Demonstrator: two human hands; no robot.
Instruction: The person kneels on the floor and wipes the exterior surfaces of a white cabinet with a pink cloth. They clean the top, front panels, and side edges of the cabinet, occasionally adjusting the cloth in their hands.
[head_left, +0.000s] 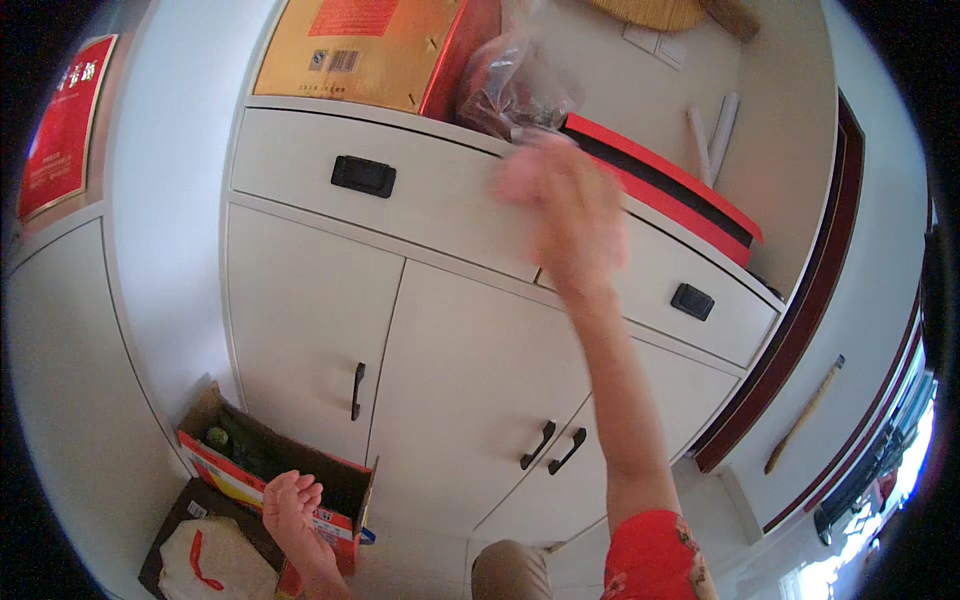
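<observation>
My right hand (574, 202), blurred, is at the front edge of the white cabinet's shelf, above the drawers. It holds a pink cloth (525, 174) against the upper drawer front (450, 202). Just behind it lie a clear plastic bag (510, 90) and a long red box with a black stripe (667, 187). My left hand (292, 502) hangs low at the left, fingers loosely curled and holding nothing, over the near side of an open cardboard box (247, 487) with green vegetables (218, 437) inside.
A gold and red box (360, 56) stands on the shelf at the upper left. Black handles (358, 391) stick out from the cabinet doors. A dark box (172, 517) with a pale bag (214, 559) is on the floor. A brush (806, 412) is by the right wall.
</observation>
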